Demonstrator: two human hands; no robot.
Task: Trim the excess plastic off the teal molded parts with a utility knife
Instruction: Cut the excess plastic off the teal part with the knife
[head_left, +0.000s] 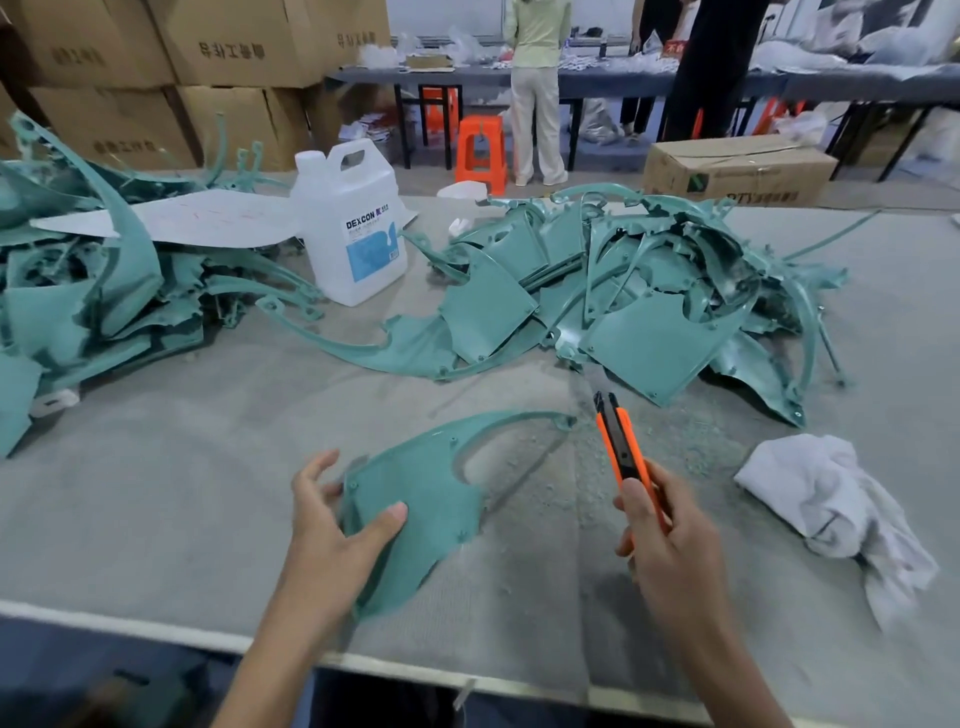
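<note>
Bright even indoor light, soft shadows, wide-angle bending at edges, slight overall blur

A left hand (332, 525) grips a teal molded part (415, 499) on a grey worktop (182, 493) while the right hand (665, 540) holds an orange utility knife (621, 441) beside it.

The bench (208, 519), covered in a grey felt-like cloth with a pale front edge, is carrying two lots of teal molded parts. The left heap (78, 301) is sprawling across its left end, and the right heap (649, 291) is spreading over the far right. Between them a white plastic jug (353, 228) is standing upright. A long curved teal strip (374, 348) is lying flat, reaching from near the jug toward the right heap. Teal shavings (597, 467) are littering the cloth near the middle, and a crumpled white rag (831, 514) is lying at the right.
</note>
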